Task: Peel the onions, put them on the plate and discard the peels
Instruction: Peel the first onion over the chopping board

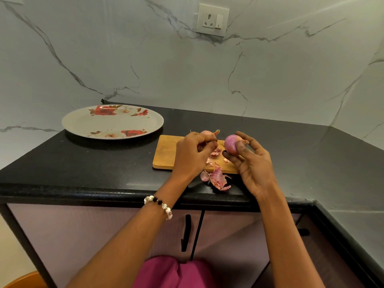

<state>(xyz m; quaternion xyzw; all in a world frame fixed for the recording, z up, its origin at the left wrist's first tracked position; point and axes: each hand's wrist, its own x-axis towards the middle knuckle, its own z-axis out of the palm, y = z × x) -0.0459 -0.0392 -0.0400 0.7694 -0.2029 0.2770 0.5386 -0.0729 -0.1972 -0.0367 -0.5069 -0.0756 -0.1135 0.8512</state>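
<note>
Pink cloth (166,273) is showing at the very bottom, nearest the camera, and two bare arms are reaching up from it toward the black tabletop (93,167). A bead bracelet (159,205) is sitting around the left wrist.

The right hand (252,163) is holding a peeled purple onion (232,145) up above the wooden cutting board (166,152). Its fingers are curling around the onion, with the thumb pressing on the front. The left hand (192,154) is hovering just beside it with its fingers bunched together at the tips; they are sitting by a bit of papery skin, but I cannot tell if they are pinching it. Behind the left hand, a second onion (206,133) with its skin on is peeking out, lying on the far part of the board.

Small pink peels (216,152) are lying on the board between the two hands. A bigger heap of purple peels (217,179) is lying on the tabletop at the near edge of the board.

The flowered plate (83,121) is sitting on the tabletop well to the left of the board, with no onions on it. A white wall socket (212,19) is sitting high on the marble wall
</note>
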